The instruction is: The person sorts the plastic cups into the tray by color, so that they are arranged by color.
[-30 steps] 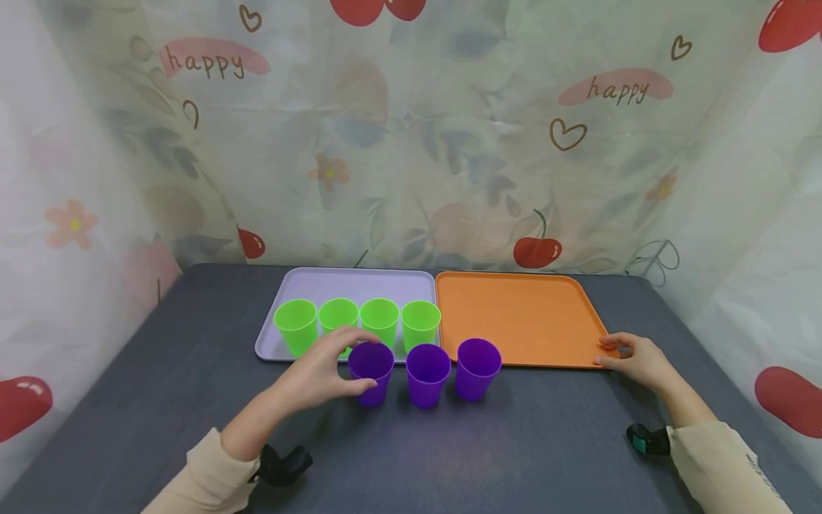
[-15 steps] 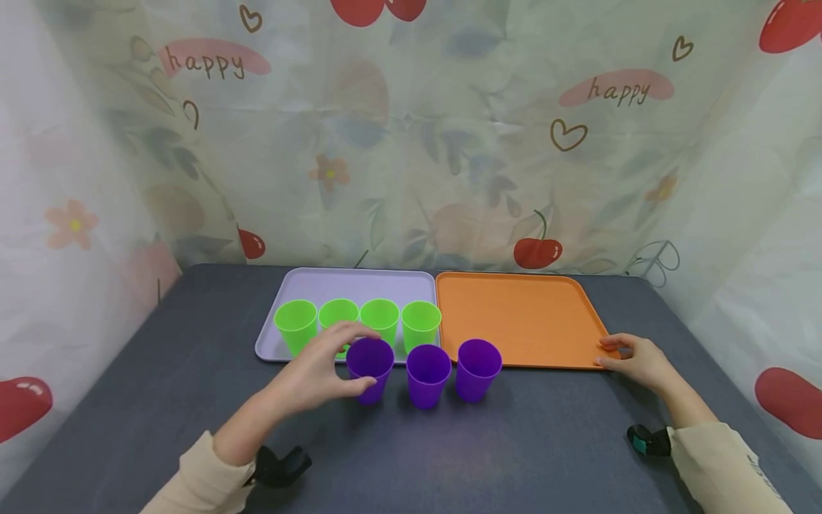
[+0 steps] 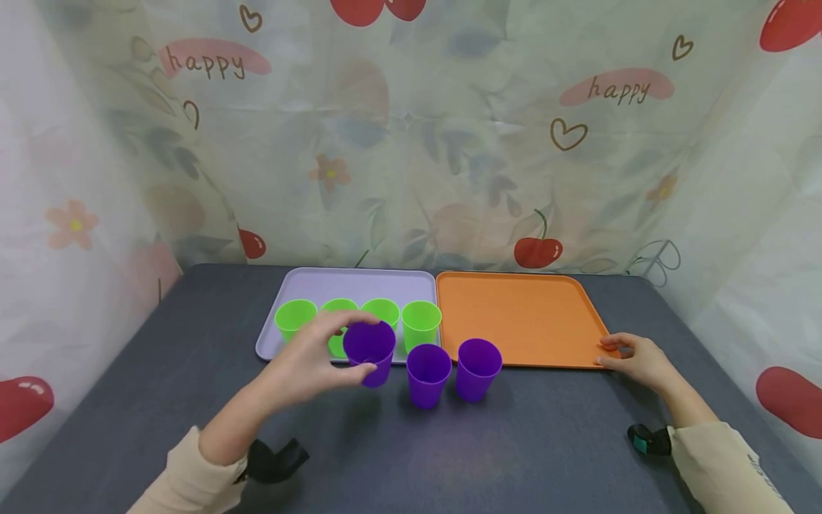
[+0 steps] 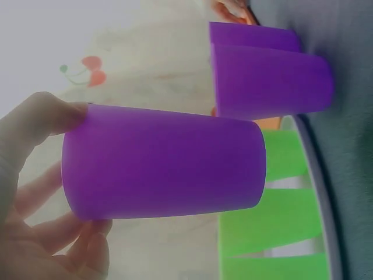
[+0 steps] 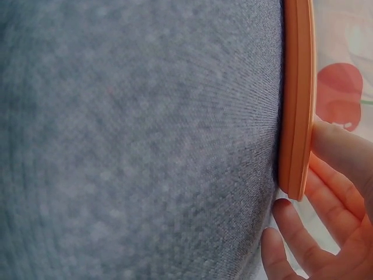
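Note:
My left hand (image 3: 307,360) grips a purple cup (image 3: 370,357) by its upper part, thumb on one side and fingers on the other. The cup is upright and raised off the table, its shadow below it; the left wrist view shows its smooth side (image 4: 163,163). Two more purple cups stand to its right, a middle one (image 3: 429,378) and a right one (image 3: 478,371). At the front right corner of the orange tray (image 3: 514,321), my right hand (image 3: 636,363) pinches the rim (image 5: 297,105) between thumb and fingers.
A lilac tray (image 3: 359,280) adjoins the orange one on the left. Several green cups stand in a row on it, the rightmost green cup (image 3: 421,327) near the shared edge. The dark grey table (image 3: 488,457) meets a printed curtain (image 3: 411,157) behind.
My left hand has lifted the purple cup off the table, slightly up and to the left. The right hand and the other cups have stayed put.

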`<state>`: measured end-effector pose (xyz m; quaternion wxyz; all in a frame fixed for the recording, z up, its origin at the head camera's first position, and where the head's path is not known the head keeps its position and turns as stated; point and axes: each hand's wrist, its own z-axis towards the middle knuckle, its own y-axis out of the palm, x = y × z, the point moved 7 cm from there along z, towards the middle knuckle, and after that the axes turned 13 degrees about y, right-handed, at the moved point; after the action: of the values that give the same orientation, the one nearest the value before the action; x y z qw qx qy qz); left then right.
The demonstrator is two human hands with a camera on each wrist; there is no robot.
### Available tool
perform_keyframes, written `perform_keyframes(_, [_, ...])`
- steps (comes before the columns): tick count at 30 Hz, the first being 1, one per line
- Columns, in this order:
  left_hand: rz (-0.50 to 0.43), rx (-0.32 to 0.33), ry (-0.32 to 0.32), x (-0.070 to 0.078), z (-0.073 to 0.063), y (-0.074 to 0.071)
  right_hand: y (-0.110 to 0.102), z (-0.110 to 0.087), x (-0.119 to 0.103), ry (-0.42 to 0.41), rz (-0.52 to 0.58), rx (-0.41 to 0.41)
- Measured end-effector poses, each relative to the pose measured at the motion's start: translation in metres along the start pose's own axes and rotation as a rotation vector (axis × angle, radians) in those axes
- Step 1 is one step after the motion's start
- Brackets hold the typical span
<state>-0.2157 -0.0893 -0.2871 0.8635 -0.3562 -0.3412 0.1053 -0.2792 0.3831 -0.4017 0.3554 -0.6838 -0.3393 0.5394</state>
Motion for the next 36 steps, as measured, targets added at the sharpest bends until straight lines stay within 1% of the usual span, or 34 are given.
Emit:
perform_keyframes(3, [-0.008, 0.017, 0.012, 0.003, 0.003, -0.005, 0.000, 0.000, 0.000, 0.009, 0.000, -0.001])
perform_keyframes(10, [0.015, 0.062, 0.070, 0.011, 0.012, -0.015, 0.000, 0.000, 0.001, 0.019, 0.005, -0.014])
perform_keyframes(17, [-0.019, 0.061, 0.067, 0.012, 0.026, -0.016, 0.000, 0.001, 0.000, 0.007, 0.000, -0.010])
perform_keyframes(25, [-0.044, 0.070, 0.037, 0.006, 0.044, -0.012, 0.000, 0.001, 0.001, 0.018, -0.007, -0.006])
perform_keyframes(31, [-0.074, 0.086, 0.047, 0.004, 0.055, -0.005, 0.000, 0.000, 0.000, 0.017, 0.000, -0.010])
perform_keyframes(36, [-0.098, 0.102, 0.057, 0.002, 0.065, 0.003, 0.000, 0.000, 0.000, 0.015, 0.003, -0.007])
